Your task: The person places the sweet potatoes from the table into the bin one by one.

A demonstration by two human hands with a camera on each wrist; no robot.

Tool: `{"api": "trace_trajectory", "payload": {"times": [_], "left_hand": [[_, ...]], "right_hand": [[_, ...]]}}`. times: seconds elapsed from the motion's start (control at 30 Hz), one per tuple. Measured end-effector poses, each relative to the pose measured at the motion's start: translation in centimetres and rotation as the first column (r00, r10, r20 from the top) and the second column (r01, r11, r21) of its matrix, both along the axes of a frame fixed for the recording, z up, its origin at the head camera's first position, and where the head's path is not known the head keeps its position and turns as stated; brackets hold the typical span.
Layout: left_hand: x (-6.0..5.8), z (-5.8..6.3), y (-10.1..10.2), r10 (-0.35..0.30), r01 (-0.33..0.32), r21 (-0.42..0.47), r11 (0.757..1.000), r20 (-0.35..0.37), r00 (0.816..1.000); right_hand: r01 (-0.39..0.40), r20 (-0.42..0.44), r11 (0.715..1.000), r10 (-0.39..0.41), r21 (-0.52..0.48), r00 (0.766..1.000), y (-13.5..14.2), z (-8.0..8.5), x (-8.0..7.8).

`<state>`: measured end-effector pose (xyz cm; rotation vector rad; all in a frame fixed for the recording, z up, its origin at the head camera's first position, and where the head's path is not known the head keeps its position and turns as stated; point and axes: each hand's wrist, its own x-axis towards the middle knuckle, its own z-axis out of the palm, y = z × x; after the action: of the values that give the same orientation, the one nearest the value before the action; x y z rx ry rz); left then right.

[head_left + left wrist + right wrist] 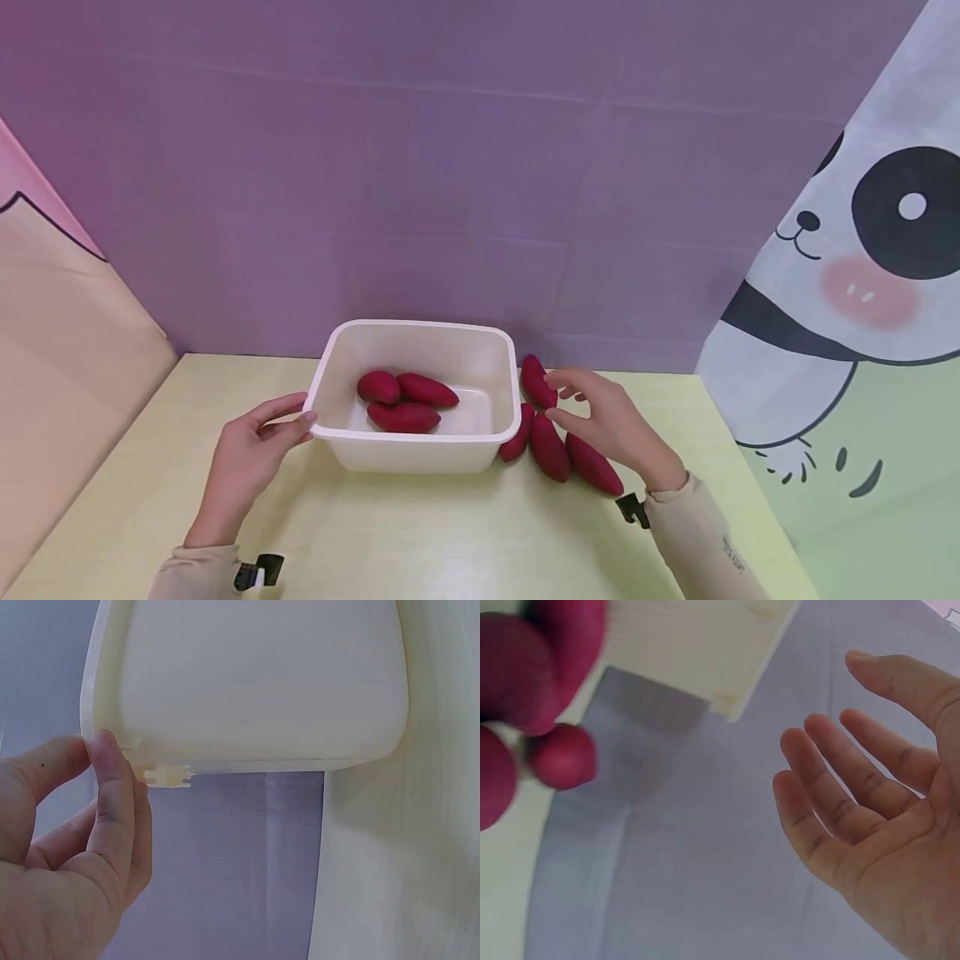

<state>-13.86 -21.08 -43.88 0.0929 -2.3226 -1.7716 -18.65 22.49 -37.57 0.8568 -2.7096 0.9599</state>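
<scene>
A white plastic bin [412, 456] stands on the table with three red-skinned sweet potatoes [403, 417] inside. My left hand [251, 454] pinches its left rim between thumb and fingers; the left wrist view shows the same hold close to the corner of the bin's wall [262, 682]. Several more sweet potatoes [550, 448] lie bunched against the right side of the bin. Over that bunch hovers my right hand [603, 417], fingers spread and loosely bent, holding nothing. In the right wrist view its palm [900, 825] is bare, with blurred sweet potatoes [562, 757] off to the left.
A pale wooden table [420, 533] carries everything. Behind it hangs a purple cloth backdrop [465, 167], close to the table's far edge. A panda-printed sheet [795, 400] borders the right side, and a beige printed sheet [67, 350] the left.
</scene>
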Motion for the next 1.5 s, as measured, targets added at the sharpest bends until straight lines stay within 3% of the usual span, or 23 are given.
{"api": "trace_trajectory", "payload": {"times": [0.33, 0.67, 1.23, 1.5], "left_hand": [[-0.1, -0.1, 0.1, 0.009, -0.009, -0.008, 1.000, 0.002, 1.000], [0.0, 0.0, 0.0, 0.012, -0.012, -0.007, 1.000, 0.009, 1.000], [-0.1, -0.2, -0.1, 0.005, -0.005, 0.011, 1.000, 0.004, 1.000], [0.0, -0.2, 0.0, 0.008, -0.008, 0.005, 1.000, 0.008, 1.000]], "right_hand": [[0.081, -0.028, 0.997, -0.082, -0.017, 0.996, 4.3, -4.9, 2.6], [0.223, 0.031, 0.974, -0.222, -0.033, 0.975, 6.6, -9.1, 3.4], [0.374, 0.234, 0.927, -0.361, -0.014, 0.903, 7.1, -11.7, 3.3], [0.392, 0.275, 0.920, -0.372, -0.019, 0.886, 7.3, -12.1, 3.4]]}}
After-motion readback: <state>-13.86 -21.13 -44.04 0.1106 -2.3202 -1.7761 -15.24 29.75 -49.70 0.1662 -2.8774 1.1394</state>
